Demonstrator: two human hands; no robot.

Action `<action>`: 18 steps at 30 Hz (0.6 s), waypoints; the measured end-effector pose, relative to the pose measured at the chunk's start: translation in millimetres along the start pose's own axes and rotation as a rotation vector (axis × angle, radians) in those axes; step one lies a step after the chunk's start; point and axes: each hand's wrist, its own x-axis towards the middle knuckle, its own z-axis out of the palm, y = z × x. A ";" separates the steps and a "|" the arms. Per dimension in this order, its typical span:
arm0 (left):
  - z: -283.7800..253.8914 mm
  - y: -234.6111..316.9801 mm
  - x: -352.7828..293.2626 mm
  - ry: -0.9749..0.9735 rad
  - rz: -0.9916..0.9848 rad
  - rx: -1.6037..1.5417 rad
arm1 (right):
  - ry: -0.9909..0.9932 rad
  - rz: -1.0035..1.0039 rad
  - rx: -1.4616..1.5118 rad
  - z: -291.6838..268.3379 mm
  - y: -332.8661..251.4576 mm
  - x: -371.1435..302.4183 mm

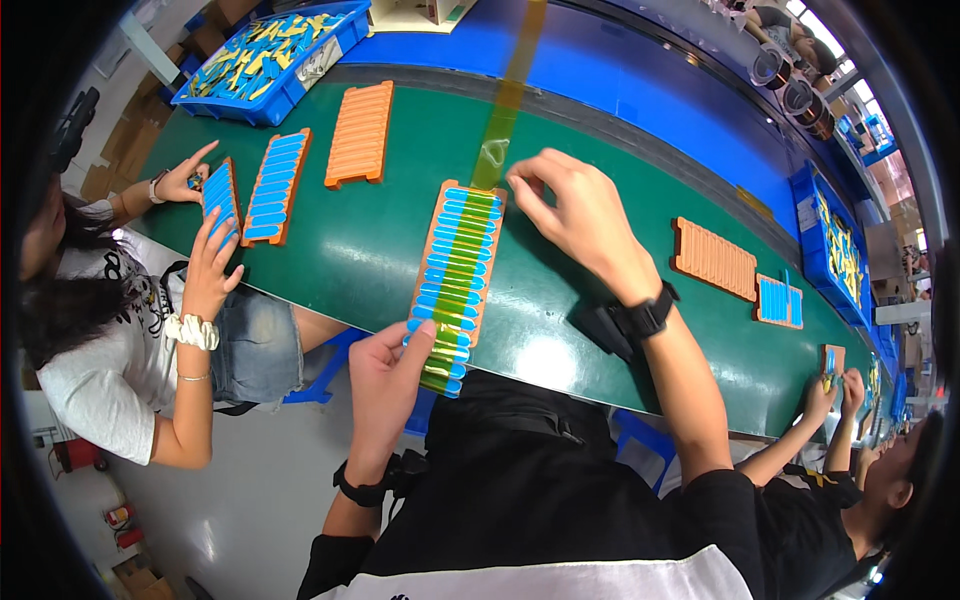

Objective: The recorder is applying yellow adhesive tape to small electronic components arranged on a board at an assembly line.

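An orange ridged tray point(481, 300) lies in front of me, holding a row of blue flat pieces point(436, 275). Clear yellow tape point(462, 240) runs lengthwise over the row and on past the tray's far end. The near pieces, taped together, stick out beyond the tray and the table edge. My left hand point(385, 380) is closed on this near end, its thumb on top. Beside the tray's far end, my right hand point(580, 215) has bent fingers, with the fingertips close to the tape's right edge. Whether they grip the tape is unclear.
On the green table point(350, 240) are an unfilled orange tray point(360, 135), a filled one point(276, 188) and another unfilled one point(715, 258). A blue bin point(285, 95) of blue and yellow pieces stands far left. Co-workers' hands point(207, 265) work at both sides.
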 end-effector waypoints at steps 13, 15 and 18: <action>-14.0 52.7 16.6 -0.153 0.260 -0.182 | -0.271 -0.129 -0.216 33.2 -58.9 -56.8; -19.8 50.7 4.3 -0.154 0.269 -0.204 | -0.227 -0.133 -0.070 42.5 -44.3 -25.9; -40.4 40.4 -25.1 -0.053 0.360 -0.073 | -0.154 -0.367 0.150 84.3 -37.5 27.9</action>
